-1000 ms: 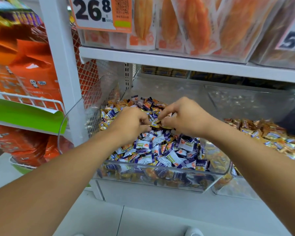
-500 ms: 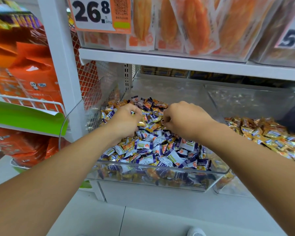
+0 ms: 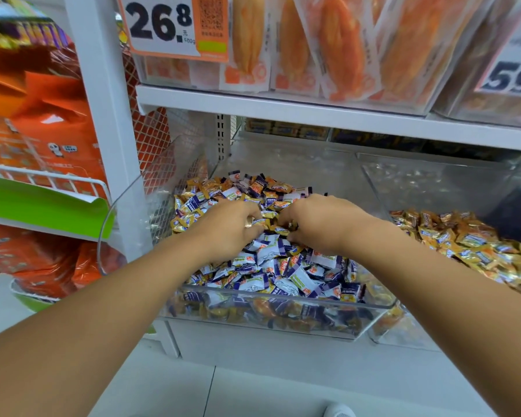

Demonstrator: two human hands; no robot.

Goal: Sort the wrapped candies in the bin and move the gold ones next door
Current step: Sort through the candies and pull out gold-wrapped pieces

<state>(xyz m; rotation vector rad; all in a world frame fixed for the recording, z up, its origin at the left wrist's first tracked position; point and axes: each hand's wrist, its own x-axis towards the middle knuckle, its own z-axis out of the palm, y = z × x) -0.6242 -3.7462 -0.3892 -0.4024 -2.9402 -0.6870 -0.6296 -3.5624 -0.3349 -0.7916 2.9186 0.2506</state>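
Head view showed both hands, left hand (image 3: 233, 228) and right hand (image 3: 319, 222), curled into the clear bin (image 3: 283, 319), apparently pinching gold candies (image 3: 271, 225) between them.

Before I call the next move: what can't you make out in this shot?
- Head view: whether the left hand or right hand holds a candy; curled fingers hide it.
- Wrapper print on the candies: too small.
- The gold pile next door: cut off by the right edge.
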